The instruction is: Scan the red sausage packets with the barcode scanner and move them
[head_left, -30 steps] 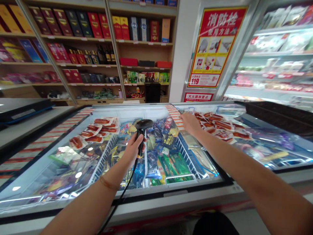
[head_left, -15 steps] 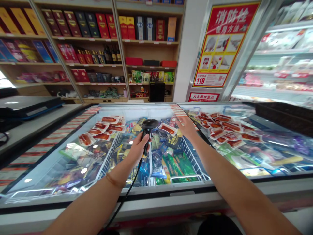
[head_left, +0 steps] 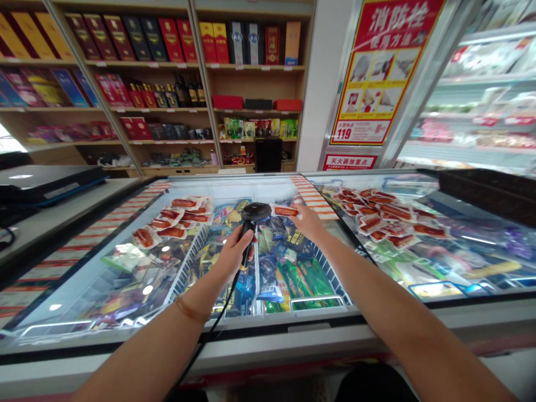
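My left hand (head_left: 237, 248) is wrapped round the grip of a black handheld barcode scanner (head_left: 255, 211), whose cord runs down past my wrist. Just right of the scanner head, my right hand (head_left: 309, 223) pinches the end of a vacuum-packed sausage (head_left: 285, 211), reddish brown in clear wrap. Both are above the glass top of a chest freezer. Similar packed sausages (head_left: 171, 215) lie on the glass to the left, and a bigger pile of packed sausages (head_left: 381, 215) lies to the right.
Under the glass, the freezer (head_left: 268, 333) holds wire baskets with bagged goods. A scale-like device (head_left: 50, 181) sits on the left counter. A dark box (head_left: 486, 195) stands at the right. Shelves of boxes (head_left: 255, 70) and a red notice (head_left: 377, 72) are behind.
My right hand has taken hold of the single packed sausage that lay on the glass and lifted it beside the scanner head. My left hand has barely moved.
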`<state>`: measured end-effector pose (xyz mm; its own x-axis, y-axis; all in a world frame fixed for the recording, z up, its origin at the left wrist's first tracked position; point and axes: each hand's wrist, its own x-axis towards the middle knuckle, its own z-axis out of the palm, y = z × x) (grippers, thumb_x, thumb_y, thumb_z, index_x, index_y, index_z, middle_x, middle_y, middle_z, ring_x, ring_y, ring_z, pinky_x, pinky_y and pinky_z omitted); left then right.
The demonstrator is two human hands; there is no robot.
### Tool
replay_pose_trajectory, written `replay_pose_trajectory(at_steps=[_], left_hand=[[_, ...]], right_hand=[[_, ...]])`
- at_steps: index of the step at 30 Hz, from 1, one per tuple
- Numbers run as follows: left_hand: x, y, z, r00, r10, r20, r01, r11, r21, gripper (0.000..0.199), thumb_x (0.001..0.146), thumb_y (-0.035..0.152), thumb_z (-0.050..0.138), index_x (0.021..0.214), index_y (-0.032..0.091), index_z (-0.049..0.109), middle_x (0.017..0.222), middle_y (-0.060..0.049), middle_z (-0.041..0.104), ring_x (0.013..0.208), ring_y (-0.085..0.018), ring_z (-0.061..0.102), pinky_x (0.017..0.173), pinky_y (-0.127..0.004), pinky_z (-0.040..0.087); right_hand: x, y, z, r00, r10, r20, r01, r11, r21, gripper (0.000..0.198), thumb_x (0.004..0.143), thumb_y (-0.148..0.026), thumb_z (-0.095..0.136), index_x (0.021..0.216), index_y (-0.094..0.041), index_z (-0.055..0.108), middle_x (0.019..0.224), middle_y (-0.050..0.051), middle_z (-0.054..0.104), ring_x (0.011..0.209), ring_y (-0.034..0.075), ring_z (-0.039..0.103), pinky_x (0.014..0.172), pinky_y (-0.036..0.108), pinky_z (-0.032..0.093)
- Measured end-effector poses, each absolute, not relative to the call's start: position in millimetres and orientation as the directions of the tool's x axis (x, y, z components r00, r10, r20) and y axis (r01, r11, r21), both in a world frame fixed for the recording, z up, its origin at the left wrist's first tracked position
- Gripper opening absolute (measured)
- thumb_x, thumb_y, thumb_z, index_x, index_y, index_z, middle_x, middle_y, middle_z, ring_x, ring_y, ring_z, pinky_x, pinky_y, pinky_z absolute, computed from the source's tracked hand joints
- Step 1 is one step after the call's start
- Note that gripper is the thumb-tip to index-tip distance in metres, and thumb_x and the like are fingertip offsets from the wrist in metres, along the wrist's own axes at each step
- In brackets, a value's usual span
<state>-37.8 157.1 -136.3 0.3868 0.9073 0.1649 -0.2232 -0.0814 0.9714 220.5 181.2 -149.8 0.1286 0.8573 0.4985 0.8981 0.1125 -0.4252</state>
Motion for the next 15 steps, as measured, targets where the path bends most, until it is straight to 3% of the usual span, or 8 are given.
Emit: replay_pose_trajectory(at_steps=[7,15], left_hand=[[-39,157,-137,0.392,0.908,0.147,-0.233,-0.057,0.971,0.047,0.069,0.056,0.072,0.089,0.018,0.054,0.073,0.001,0.061,0.041,-0.005,0.047,0.038,-0.020,0.033],[-40,148,-127,0.416,0.900,0.128,-0.217,-0.038,0.975,0.043,0.069,0.051,0.073,0.087,0.018,0.054,0.073,0.001,0.058,0.043,-0.006,0.047,0.039,-0.021,0.034]], right_hand=[[221,180,-144,0.251,0.740,0.624,0.817,0.184,-0.546,0.032,0.083,-0.030,0.060,0.112,-0.020,0.067,0.109,0.009,0.071,0.101,0.025,0.065,0.092,0.038,0.049],[218,177,-140,0.280,0.727,0.627,0.787,0.199,-0.583,0.034,0.084,-0.034,0.057,0.113,-0.019,0.067,0.107,0.009,0.071,0.100,0.025,0.065,0.090,0.038,0.049]])
